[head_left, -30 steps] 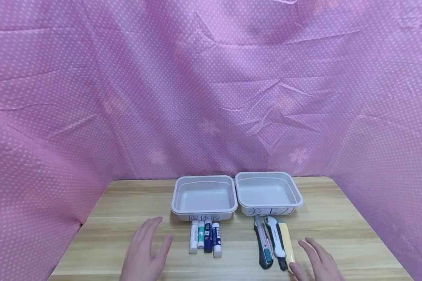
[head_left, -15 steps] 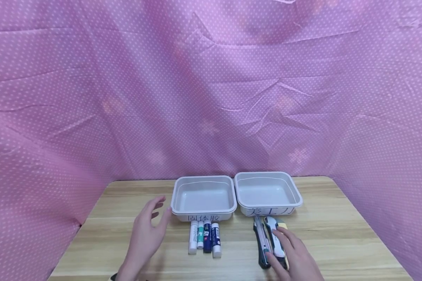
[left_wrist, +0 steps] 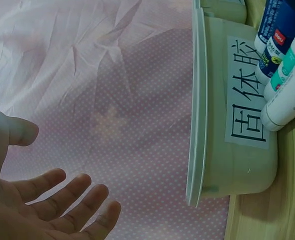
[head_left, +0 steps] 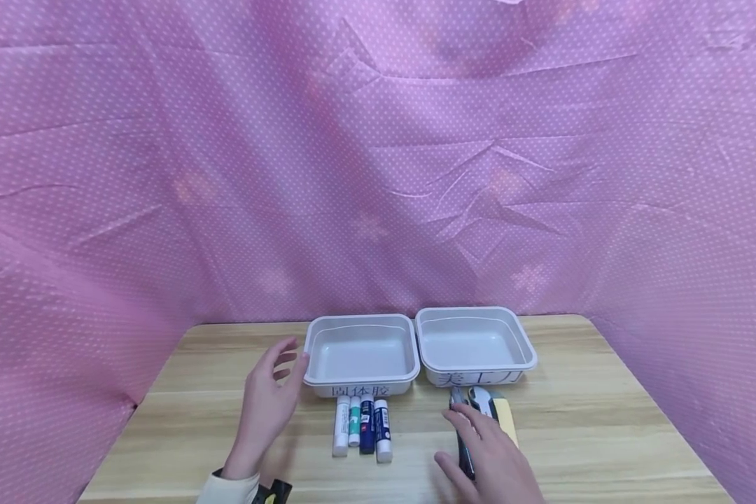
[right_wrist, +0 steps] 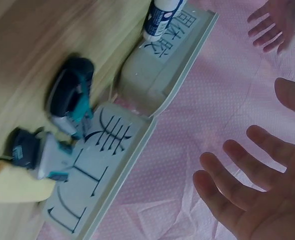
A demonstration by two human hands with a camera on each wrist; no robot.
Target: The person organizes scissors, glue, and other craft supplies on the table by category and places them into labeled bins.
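Note:
My left hand [head_left: 271, 402] hovers beside the left end of a white plastic box [head_left: 403, 388], fingers spread and holding nothing. Over three utility knives, my right hand [head_left: 491, 455] reaches with loosely bent fingers; in the right wrist view its palm [right_wrist: 257, 200] holds nothing. The dark green knife [head_left: 465, 458] and the grey-white knife [head_left: 481, 400] are partly covered by this hand, while the yellow knife [head_left: 506, 420] shows to its right. Several glue sticks lie in a row before the left box, among them a white one [head_left: 341, 427] and a dark blue one [head_left: 367, 425].
A second white box [head_left: 510, 376] stands right of the first, behind the knives. Both bear printed labels in Chinese characters on their fronts. Underneath is a wooden table [head_left: 605, 420], with a pink dotted curtain [head_left: 378, 175] hanging behind and at both sides.
My right hand has moved left, from beside the yellow knife to over the knives. My left hand has gone forward to the left box's side. Boxes and glue sticks stay put.

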